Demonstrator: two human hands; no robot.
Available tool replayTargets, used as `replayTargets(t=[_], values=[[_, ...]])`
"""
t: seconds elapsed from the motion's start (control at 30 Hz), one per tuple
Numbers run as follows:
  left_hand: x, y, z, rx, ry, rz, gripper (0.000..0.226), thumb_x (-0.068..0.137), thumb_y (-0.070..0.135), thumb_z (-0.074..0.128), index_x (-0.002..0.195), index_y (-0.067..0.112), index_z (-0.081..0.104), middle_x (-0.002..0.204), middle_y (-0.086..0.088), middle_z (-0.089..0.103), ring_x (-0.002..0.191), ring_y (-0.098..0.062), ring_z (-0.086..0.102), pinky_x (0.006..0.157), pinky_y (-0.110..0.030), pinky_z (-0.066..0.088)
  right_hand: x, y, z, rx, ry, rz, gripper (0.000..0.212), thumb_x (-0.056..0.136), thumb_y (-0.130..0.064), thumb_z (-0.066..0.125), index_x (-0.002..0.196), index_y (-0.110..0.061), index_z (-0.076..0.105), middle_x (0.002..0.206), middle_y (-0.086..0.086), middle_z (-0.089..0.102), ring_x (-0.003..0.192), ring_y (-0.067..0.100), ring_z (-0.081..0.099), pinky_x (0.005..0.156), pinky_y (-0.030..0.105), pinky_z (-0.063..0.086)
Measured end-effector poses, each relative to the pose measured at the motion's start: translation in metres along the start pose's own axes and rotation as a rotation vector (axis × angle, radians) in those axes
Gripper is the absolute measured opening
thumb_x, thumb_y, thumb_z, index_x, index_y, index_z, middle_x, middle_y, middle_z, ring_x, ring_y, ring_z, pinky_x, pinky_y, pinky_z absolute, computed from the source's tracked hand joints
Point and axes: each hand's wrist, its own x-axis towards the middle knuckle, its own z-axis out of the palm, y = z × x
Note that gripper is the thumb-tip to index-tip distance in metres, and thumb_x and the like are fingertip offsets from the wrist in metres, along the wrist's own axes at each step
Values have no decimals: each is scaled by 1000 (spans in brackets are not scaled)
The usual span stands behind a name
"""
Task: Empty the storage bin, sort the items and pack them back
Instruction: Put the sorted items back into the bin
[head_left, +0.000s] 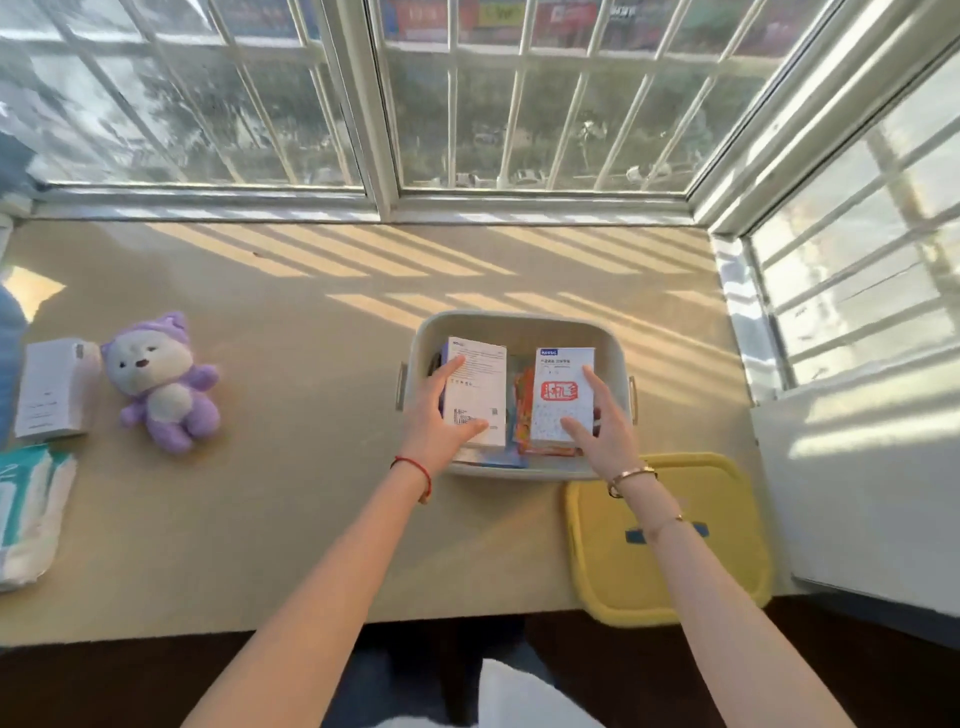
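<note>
Boxes are standing side by side in the bin (519, 327), which is sitting near the bench's (311, 467) right front edge, their long axes running away from the person. The left hand (441, 415) is gripping the white box (478, 384); the right hand (602, 426) is gripping the patterned box (563, 395). Each hand is lying nearest its own box, so I judge a straight lift fits. The lid (675, 571) is resting beside the bin.

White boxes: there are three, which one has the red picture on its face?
The box under the right hand, on the bin's right side. The left hand's box and the one beside the plush show only text.
</note>
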Motion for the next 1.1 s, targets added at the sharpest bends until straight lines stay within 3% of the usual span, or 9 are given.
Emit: replayTargets(t=[0.07,0.17,0.37,0.5,0.67,0.8,1.0,1.1], values=[[26,-8,19,43,1,-38,88,60,19,86,136,38,46,132,1,51,119,-15,52,105,-40,44,28,13,5,-48,-40,32,75,90,-25,65,150,-36,21,132,10,54,119,29,52,101,45,43],[57,-19,44,75,-11,-97,85,68,9,84,140,29,43,133,-4,48,122,-16,47,106,-27,35,62,32,16,-63,-111,72,75,92,-25,63,152,-36,19,135,12,52,122,31,48,101,40,38],[93,-58,84,138,-54,-180,83,74,8,79,142,33,40,142,-4,43,131,-21,40,108,-35,33,97,64,42,-15,-154,194,74,93,-22,59,151,-41,16,140,18,46,122,37,50,106,41,38],[103,-76,103,94,-63,-181,82,74,6,78,143,31,40,146,-2,41,135,-18,36,106,-26,29,104,74,51,-28,-137,237,74,95,-19,56,150,-45,14,138,22,41,123,39,48,108,41,35],[114,-90,121,114,-42,-180,85,72,9,81,142,31,39,146,-2,41,134,-18,37,108,-31,31,106,79,64,-227,-169,268,73,100,-18,47,152,-40,1,144,23,32,116,40,51,97,42,43],[120,-94,124,206,-71,-162,87,72,17,82,144,32,35,145,-5,42,133,-21,38,105,-28,31,108,83,67,-396,-179,286,72,102,-23,42,152,-39,-7,140,20,31,99,36,55,85,43,48],[121,-91,119,470,-139,-111,89,78,34,76,149,32,24,142,-16,43,130,-34,41,105,-46,39,106,77,57,-421,-178,248,73,100,-25,45,152,-37,-5,134,21,38,102,37,56,88,44,47],[113,-78,111,634,-158,-118,82,85,44,66,151,33,19,150,-15,34,137,-38,28,108,-51,33,96,63,47,-382,-128,224,72,99,-23,49,154,-30,2,131,22,41,103,39,57,87,45,49]])
